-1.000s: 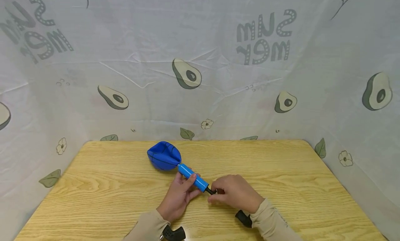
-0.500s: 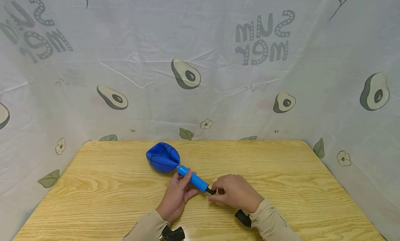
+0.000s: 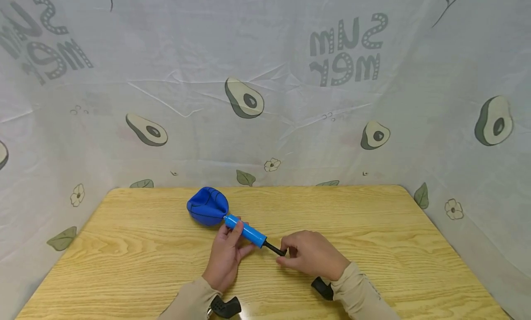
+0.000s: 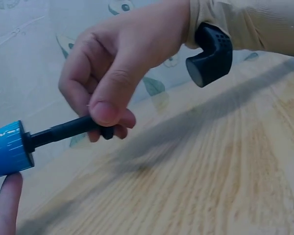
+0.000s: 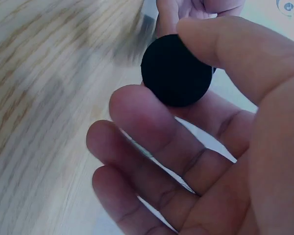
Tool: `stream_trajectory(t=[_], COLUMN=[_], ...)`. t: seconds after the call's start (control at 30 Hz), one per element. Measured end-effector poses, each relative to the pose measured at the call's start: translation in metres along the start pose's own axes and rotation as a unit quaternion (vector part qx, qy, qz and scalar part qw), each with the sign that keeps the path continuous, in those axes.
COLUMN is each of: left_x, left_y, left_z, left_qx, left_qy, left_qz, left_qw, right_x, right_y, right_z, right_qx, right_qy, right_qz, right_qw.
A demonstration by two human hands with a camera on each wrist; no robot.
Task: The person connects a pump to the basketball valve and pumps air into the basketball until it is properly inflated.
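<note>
Pinching the round black handle (image 5: 176,71), fingers of the right hand (image 3: 313,256) sit at the near end of a blue pump (image 3: 253,236), black rod (image 3: 274,249) showing. The left hand's fingers grasp the pump above the wooden desk (image 3: 137,264). Beyond, a dented blue ball (image 3: 207,207) meets the pump's tip; behind hangs avocado-print cloth (image 3: 199,145).

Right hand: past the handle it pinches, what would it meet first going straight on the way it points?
Likely the blue pump barrel, at the far end of the black rod; the left hand holding it lies close to that line, and depth is unclear.
</note>
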State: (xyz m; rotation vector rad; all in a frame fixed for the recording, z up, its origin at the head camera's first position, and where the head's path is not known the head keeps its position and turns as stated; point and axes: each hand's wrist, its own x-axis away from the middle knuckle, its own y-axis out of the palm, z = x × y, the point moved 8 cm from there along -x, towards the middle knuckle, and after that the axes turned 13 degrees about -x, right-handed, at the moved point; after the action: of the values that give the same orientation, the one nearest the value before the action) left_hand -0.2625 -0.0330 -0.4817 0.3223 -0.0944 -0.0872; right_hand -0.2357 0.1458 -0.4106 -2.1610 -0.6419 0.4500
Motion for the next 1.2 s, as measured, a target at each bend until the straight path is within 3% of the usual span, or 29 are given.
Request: stream_trajectory(t=[0.17,0.57,0.8,1.2], left_x=[-0.002,-0.007,-0.008,-0.005], left_y=[-0.011,-0.021,-0.021,-0.012], left_z=[0.003,0.005,0.005,0.002], left_qx=[0.005,0.05,0.028,0.011], left_qy=[-0.002,-0.011,-0.001,-0.027], left_qz=[0.036,0.06,0.057,0.034], left_qw=[0.9993,0.9969,0.998,0.999], right_x=[0.001,0.005,0.002,0.0], right_y=[0.0,-0.005,-0.003,-0.003], right_z=[0.002,0.006,0.004,-0.002], right_qx=[0.005,0.007,0.017,0.05], right_qy=[0.005,0.013,-0.009,-0.02], right_qz=[-0.006,0.004,-0.012,-0.001], right_qw=[1.0,0.9999,0.9997,0.9985])
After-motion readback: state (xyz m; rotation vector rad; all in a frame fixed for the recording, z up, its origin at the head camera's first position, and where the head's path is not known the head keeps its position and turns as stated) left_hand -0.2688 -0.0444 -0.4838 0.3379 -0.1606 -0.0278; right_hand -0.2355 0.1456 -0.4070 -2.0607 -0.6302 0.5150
